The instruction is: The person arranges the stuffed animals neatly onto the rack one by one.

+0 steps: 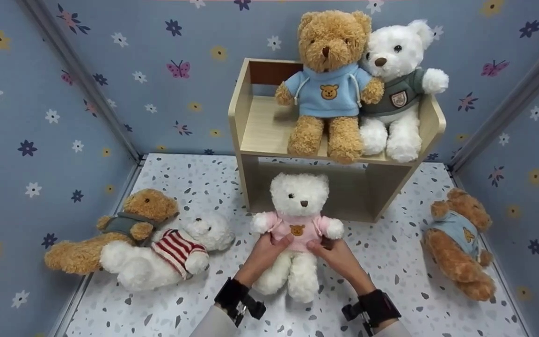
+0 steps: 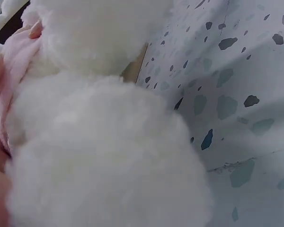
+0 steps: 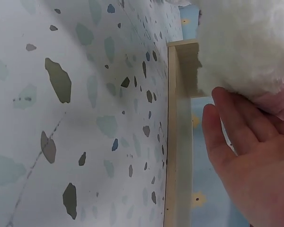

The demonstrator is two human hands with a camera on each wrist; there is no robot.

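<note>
A white teddy bear [image 1: 298,196] in a pink hoodie is upright, facing me, in front of the shelf's lower compartment. My left hand [image 1: 268,253] grips one side of its waist, thumb across the pink cloth. On the opposite side my right hand [image 1: 339,257] holds it the same way, fingers reaching behind its back. White fur [image 2: 109,156] of the legs fills much of the left wrist view. In the right wrist view, the fingers [image 3: 244,123] lie under the bear's body, close to the hoodie's hem.
On the wooden shelf [image 1: 269,124] sit a brown bear [image 1: 330,89] in blue and a white bear [image 1: 393,98] in green. A brown bear [image 1: 150,208] and a striped-sweater bear [image 1: 180,252] lie left on the speckled floor [image 1: 377,262]. Another brown bear [image 1: 459,243] lies against the right wall.
</note>
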